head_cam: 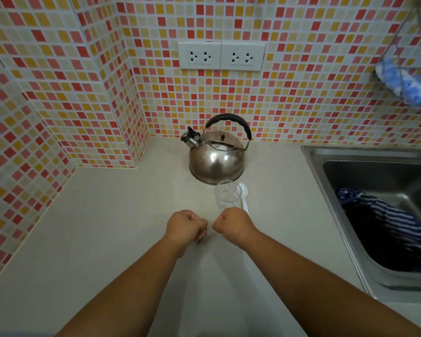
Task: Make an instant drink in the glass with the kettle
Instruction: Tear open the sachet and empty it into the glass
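Kettle (216, 159) spout points left; left hand (185, 225), right hand (231, 223) fisted, contents unclear.

Mosaic tiled wall (301, 98), pale countertop (107, 227), steel sink (374, 166)

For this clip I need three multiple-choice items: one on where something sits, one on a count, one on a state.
1. Where does the white plastic spoon lie?
A. in the sink
B. on the counter, right of the clear drinking glass
C. on the kettle lid

2. How many white wall socket plates are on the tiles?
A. one
B. two
C. four

3. What state is the glass in?
A. upright, no coloured drink in it
B. tipped over
C. full of dark drink

Answers:
1 B, the spoon rests beside the glass in front of the round steel kettle.
2 B, two plates sit side by side.
3 A, it stands upright and looks clear.
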